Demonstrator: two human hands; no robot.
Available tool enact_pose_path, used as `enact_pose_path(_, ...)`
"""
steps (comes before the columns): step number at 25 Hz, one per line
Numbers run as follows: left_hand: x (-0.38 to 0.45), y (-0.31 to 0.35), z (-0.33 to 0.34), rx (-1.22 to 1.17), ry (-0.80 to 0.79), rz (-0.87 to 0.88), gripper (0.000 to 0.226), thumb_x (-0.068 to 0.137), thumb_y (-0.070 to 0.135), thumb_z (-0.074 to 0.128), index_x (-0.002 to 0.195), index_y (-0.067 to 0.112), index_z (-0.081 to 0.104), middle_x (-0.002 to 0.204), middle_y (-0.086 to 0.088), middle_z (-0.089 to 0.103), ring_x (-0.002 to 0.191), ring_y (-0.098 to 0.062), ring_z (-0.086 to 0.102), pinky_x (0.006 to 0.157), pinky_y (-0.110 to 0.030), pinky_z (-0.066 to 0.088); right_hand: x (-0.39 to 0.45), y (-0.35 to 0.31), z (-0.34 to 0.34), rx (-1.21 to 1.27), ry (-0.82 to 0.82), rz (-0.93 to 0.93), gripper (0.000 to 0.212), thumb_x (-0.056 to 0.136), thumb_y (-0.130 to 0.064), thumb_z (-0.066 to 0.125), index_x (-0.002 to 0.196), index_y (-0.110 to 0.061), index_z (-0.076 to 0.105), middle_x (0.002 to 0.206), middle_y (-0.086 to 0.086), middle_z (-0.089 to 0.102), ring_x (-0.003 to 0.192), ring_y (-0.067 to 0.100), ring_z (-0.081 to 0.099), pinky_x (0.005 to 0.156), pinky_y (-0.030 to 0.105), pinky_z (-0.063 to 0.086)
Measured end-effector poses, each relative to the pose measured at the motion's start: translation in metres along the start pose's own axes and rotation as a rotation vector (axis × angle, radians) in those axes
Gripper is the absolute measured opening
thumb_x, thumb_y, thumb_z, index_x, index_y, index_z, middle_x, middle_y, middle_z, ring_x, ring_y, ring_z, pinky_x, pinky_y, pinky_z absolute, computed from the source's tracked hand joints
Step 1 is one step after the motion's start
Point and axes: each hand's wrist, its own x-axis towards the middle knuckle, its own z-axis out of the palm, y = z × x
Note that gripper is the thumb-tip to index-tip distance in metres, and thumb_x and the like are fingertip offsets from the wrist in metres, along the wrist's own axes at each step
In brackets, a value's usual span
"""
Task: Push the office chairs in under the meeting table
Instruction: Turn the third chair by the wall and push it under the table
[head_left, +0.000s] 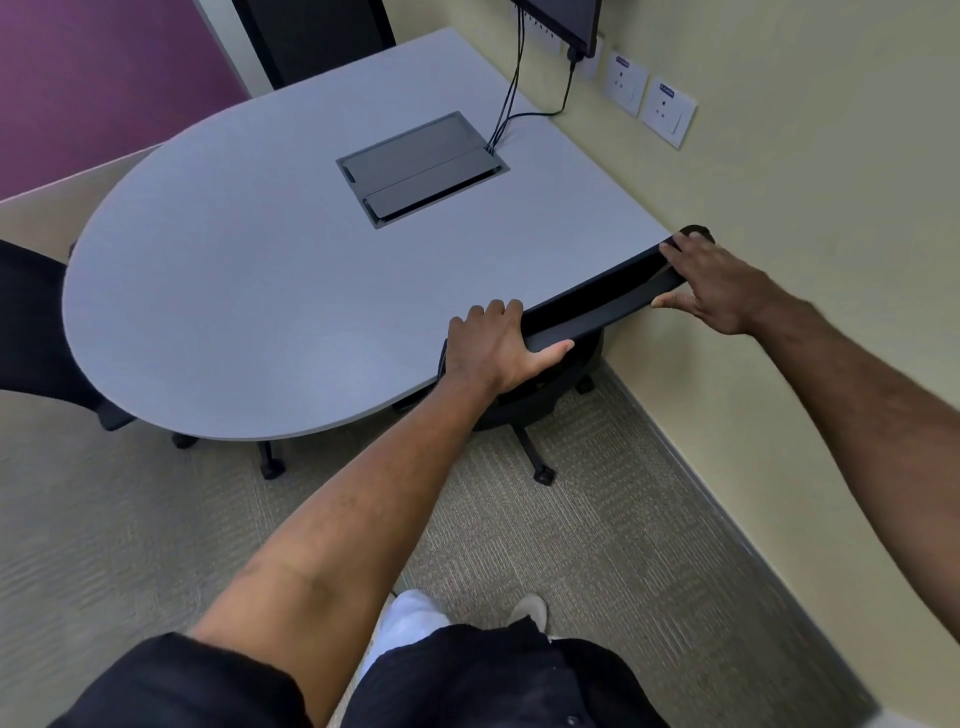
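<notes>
Both hands (496, 340) (711, 283) grip the chair back (597, 306) at the table (260, 270).

Walls: pale yellow wall (831, 156) along the 3 o'clock side; purple panel (93, 78) at 11 o'clock.
Floor: beige-grey ribbed carpet (597, 545), with a grey skirting strip (727, 493) where it meets the yellow wall.
Sockets: two white wall sockets (649, 98) at 1 o'clock.
Screen: dark monitor (566, 21) mounted at 12 o'clock, its black cables (519, 78) hanging down.
Light: even and soft, no hard shadows.
Windows: not in view.
</notes>
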Motion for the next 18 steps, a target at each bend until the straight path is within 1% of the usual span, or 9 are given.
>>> enact_pose_path(2, 0.001, 0.001, 0.001, 0.011, -0.013, -0.007, 0.1, 0.077, 0.099, 0.02, 0.12, 0.019, 0.062, 0.11, -0.003, 0.067, 0.1, -0.031, 0.064, 0.085, -0.046, 0.052, -0.001, -0.004, -0.002, 0.014, -0.004, 0.024, 0.112, 0.091, -0.087, 0.02, 0.158, 0.002, 0.031, 0.162, 0.026, 0.033, 0.153, 0.043, 0.026, 0.123, 0.059, 0.03)
enact_pose_path(4, -0.004, 0.002, 0.003, 0.018, 0.001, -0.01, 0.099, 0.078, 0.099, 0.022, 0.118, 0.018, 0.062, 0.108, -0.004, 0.067, 0.097, -0.031, 0.064, 0.083, -0.045, 0.052, -0.006, -0.009, -0.003, 0.029, -0.003, 0.047, 0.106, 0.09, -0.078, 0.03, 0.16, 0.002, 0.029, 0.166, 0.026, 0.028, 0.156, 0.043, 0.021, 0.125, 0.056, 0.025)
enact_pose_path(6, -0.006, 0.002, 0.005, 0.006, 0.008, 0.002, 0.099, 0.079, 0.099, 0.022, 0.117, 0.017, 0.063, 0.108, -0.004, 0.068, 0.096, -0.03, 0.065, 0.083, -0.045, 0.053, -0.01, -0.013, -0.003, 0.047, -0.01, 0.071, 0.106, 0.088, -0.073, 0.035, 0.162, 0.002, 0.026, 0.169, 0.026, 0.023, 0.159, 0.041, 0.016, 0.127, 0.054, 0.02)
enact_pose_path(9, -0.008, -0.001, 0.006, -0.022, 0.001, 0.007, 0.1, 0.078, 0.099, 0.023, 0.121, 0.017, 0.063, 0.113, -0.002, 0.069, 0.099, -0.028, 0.066, 0.086, -0.045, 0.055, -0.014, -0.014, -0.001, 0.079, -0.03, 0.106, 0.108, 0.086, -0.076, 0.034, 0.164, -0.001, 0.022, 0.172, 0.024, 0.016, 0.161, 0.037, 0.009, 0.128, 0.052, 0.017)
enact_pose_path(13, -0.011, 0.001, 0.009, -0.017, 0.012, -0.001, 0.101, 0.077, 0.099, 0.022, 0.123, 0.018, 0.063, 0.117, -0.002, 0.069, 0.102, -0.028, 0.066, 0.089, -0.046, 0.055, -0.021, -0.019, 0.002, 0.124, -0.055, 0.161, 0.112, 0.084, -0.081, 0.03, 0.166, -0.007, 0.015, 0.175, 0.019, 0.007, 0.163, 0.033, 0.001, 0.129, 0.056, 0.018)
enact_pose_path(18, -0.015, 0.003, 0.007, -0.01, -0.001, -0.016, 0.102, 0.077, 0.099, 0.021, 0.126, 0.018, 0.061, 0.121, -0.003, 0.068, 0.107, -0.029, 0.065, 0.091, -0.046, 0.054, -0.029, -0.029, 0.001, 0.16, -0.046, 0.212, 0.113, 0.083, -0.082, 0.029, 0.167, -0.008, 0.012, 0.175, 0.017, 0.004, 0.163, 0.031, -0.002, 0.129, 0.056, 0.016)
